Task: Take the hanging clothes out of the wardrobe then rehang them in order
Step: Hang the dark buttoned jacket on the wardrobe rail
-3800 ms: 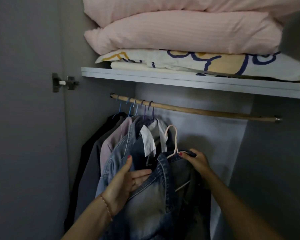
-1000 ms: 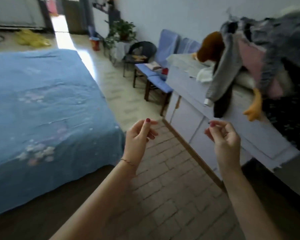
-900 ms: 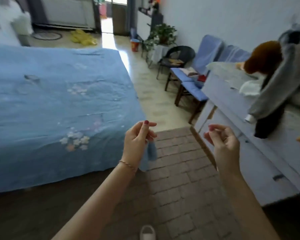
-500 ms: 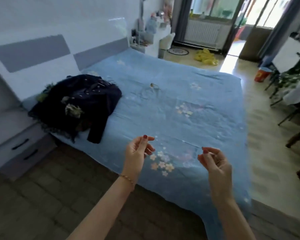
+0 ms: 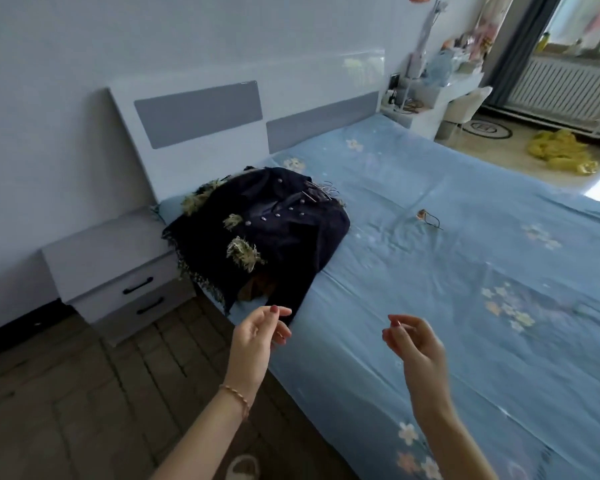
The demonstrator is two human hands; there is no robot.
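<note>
Two empty hands here, held up over the near edge of the bed (image 5: 465, 258). Left hand (image 5: 257, 337) and right hand (image 5: 413, 344) both have loosely curled fingers, holding nothing. Dark clothes pile (image 5: 257, 233) lies by the headboard (image 5: 201, 119), long axis running headboard to bed edge, sleeve pointing toward the hands.

My blue flowered bed sheet (image 5: 465, 271) is cut off by the right and bottom edges. Under the dark navy buttoned coat (image 5: 274, 230), a brown garment (image 5: 257, 289) is mostly hidden. The small brownish object with a thin cord (image 5: 425, 216) is too small to tell. The cluttered white dressing table (image 5: 430, 95) is blurred.
</note>
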